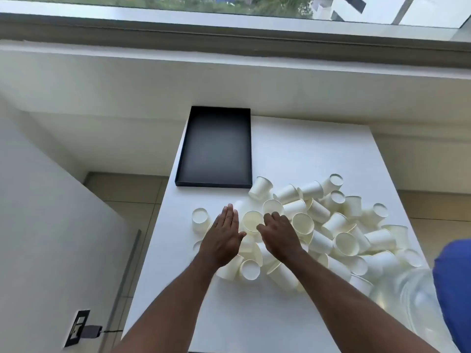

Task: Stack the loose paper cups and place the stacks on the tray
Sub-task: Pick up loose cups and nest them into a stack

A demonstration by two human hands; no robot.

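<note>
Both hands reach out over the white surface (305,149). Left hand (224,233) is flat, fingers straight and together, just left of an upright cup (252,221). Right hand (277,233) is just right of it, fingers loosely bent, thumb near the rim, contact unclear. Loose paper cups (331,225) are heaped to the right, mostly on their sides. A lone cup (200,219) sits left of the left hand. Black tray (214,149) lies beyond the hands. Clear plastic (407,301) and a blue object (456,289) are at bottom right.

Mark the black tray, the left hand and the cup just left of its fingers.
black tray (215,149): head view, bare floor of the tray.
left hand (224,233): head view, back of the hand.
cup (201,225): head view, its side wall.
</note>
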